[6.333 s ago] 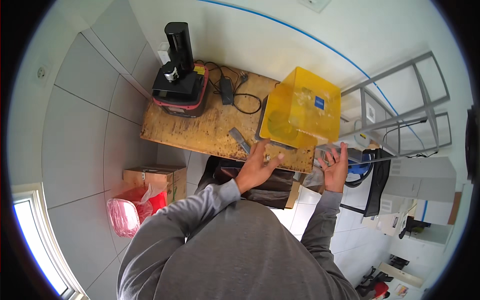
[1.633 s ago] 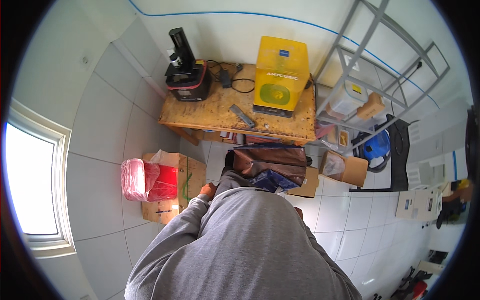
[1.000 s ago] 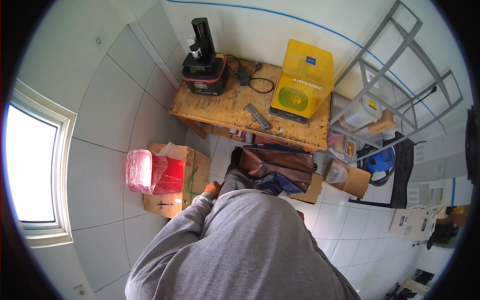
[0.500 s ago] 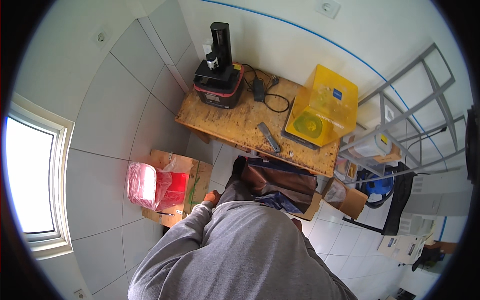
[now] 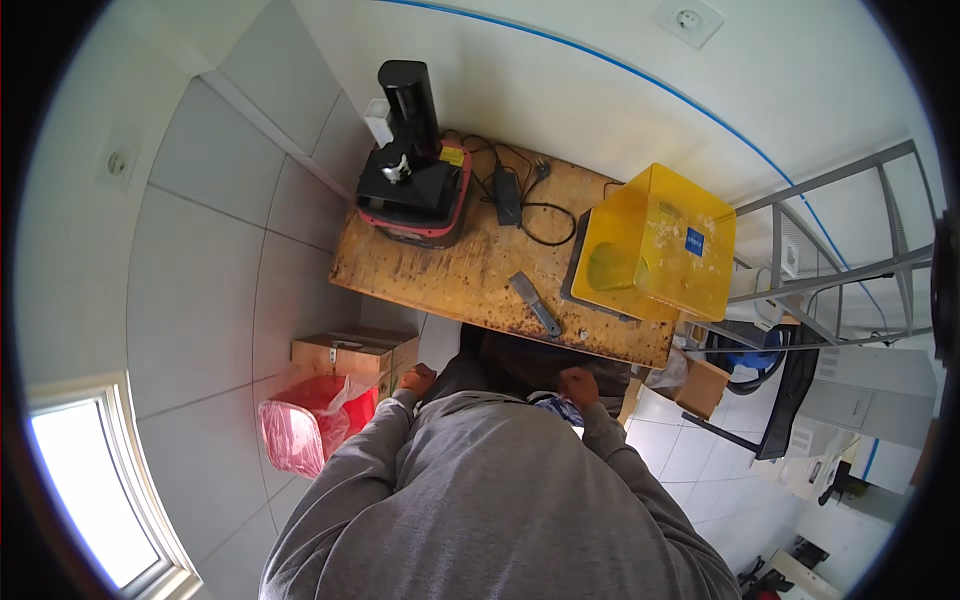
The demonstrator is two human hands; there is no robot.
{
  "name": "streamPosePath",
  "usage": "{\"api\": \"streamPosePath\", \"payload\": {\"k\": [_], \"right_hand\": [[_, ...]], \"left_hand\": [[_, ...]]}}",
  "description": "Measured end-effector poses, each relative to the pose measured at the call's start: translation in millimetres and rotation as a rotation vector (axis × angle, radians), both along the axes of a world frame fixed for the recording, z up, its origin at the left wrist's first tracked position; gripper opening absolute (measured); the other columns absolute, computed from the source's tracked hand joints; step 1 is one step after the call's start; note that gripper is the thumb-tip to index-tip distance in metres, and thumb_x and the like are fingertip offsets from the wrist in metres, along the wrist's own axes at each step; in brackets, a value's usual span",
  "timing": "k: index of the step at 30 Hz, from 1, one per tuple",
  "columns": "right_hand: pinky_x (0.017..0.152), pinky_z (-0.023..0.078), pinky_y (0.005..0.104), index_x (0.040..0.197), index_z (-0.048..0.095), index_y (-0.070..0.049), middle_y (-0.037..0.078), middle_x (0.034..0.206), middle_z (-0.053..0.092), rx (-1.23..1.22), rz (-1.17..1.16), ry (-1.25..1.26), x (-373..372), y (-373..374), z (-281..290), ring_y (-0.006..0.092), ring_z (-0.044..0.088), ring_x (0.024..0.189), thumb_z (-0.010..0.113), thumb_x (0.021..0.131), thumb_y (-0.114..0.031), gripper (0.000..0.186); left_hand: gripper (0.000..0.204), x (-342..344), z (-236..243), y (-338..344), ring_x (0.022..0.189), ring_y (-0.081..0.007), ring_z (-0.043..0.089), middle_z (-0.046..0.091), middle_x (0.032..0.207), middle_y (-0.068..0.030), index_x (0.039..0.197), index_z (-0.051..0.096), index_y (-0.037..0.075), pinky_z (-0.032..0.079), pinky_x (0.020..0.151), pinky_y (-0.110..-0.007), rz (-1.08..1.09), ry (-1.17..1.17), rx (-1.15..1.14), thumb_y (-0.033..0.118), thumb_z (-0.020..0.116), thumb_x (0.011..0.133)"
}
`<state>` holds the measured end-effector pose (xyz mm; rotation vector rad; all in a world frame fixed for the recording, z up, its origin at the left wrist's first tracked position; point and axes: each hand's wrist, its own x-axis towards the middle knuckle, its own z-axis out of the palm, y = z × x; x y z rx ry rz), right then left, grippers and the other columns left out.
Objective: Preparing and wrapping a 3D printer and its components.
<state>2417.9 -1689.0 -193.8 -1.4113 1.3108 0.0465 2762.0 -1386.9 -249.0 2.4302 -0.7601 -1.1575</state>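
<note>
My left hand (image 5: pixel 417 379) is curled closed above my left thigh, near a wooden box, with nothing seen in it. My right hand (image 5: pixel 579 386) is also curled closed, just in front of the table (image 5: pixel 420 285), beside a patch of blue and white cloth (image 5: pixel 558 409). On the table lies a scraper (image 5: pixel 535 303) with a flat metal blade. A black and red 3D printer (image 5: pixel 412 195) with an upright column stands at the left. To the right is a machine under a yellow see-through cover (image 5: pixel 685 240). Between them lies a black power adapter (image 5: pixel 507 198) with its cable.
A red bin (image 5: pixel 320 425) lined with clear plastic stands at my left, by the wooden box (image 5: pixel 350 352). Right of the table are an open cardboard box (image 5: pixel 700 388), a grey metal rack (image 5: pixel 850 275) and a black chair part (image 5: pixel 790 400). Walls rise behind and left.
My view has tilted up and I sit or stand closer to the table. My right hand, mostly hidden before, has come up into view. The brown bag below is now mostly hidden in shadow.
</note>
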Motion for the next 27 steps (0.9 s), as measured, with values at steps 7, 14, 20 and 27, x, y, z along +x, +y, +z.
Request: {"api": "streamPosePath", "payload": {"k": [7,14,20,27], "right_hand": [[0.061,0.056,0.0351,0.106,0.071,-0.001,0.009,0.079,0.07,0.206,-0.093,-0.06,41.0,-2.9,15.1,0.019,0.068,0.067,0.067,0.101,-0.019,0.019],[0.07,0.058,0.0399,0.102,0.077,-0.003,0.014,0.087,0.076,-0.111,0.388,0.066,5.6,-29.3,-13.3,0.0263,0.074,0.077,0.069,0.093,-0.021,0.022],[0.084,0.058,0.0442,0.106,0.078,-0.005,0.018,0.098,0.078,-0.285,0.671,0.004,-8.1,-36.9,-29.7,0.0327,0.076,0.094,0.069,0.093,-0.022,0.023],[0.073,0.059,0.0335,0.104,0.074,0.0,0.011,0.084,0.074,-0.252,0.537,-0.239,16.4,-26.8,50.4,0.0169,0.073,0.079,0.067,0.101,-0.025,0.026]], "left_hand": [[0.044,52.9,39.6,-60.1,0.117,-0.0437,0.066,0.07,0.123,-0.0242,0.109,0.072,0.002,0.052,0.103,-0.05,-0.093,0.065,0.107,0.042,0.055,0.101],[0.039,50.9,33.0,-86.4,0.111,-0.0439,0.069,0.073,0.114,-0.0256,0.106,0.074,0.005,0.054,0.097,-0.053,0.132,0.056,0.041,0.041,0.062,0.096],[0.043,25.2,63.7,-70.1,0.116,-0.0422,0.068,0.073,0.121,-0.0213,0.112,0.074,0.005,0.053,0.101,-0.05,0.201,0.106,0.056,0.044,0.063,0.096],[0.046,-46.5,52.9,9.6,0.109,-0.0403,0.072,0.075,0.115,-0.0224,0.112,0.075,0.006,0.056,0.093,-0.048,0.309,0.062,0.128,0.047,0.066,0.093]]}}
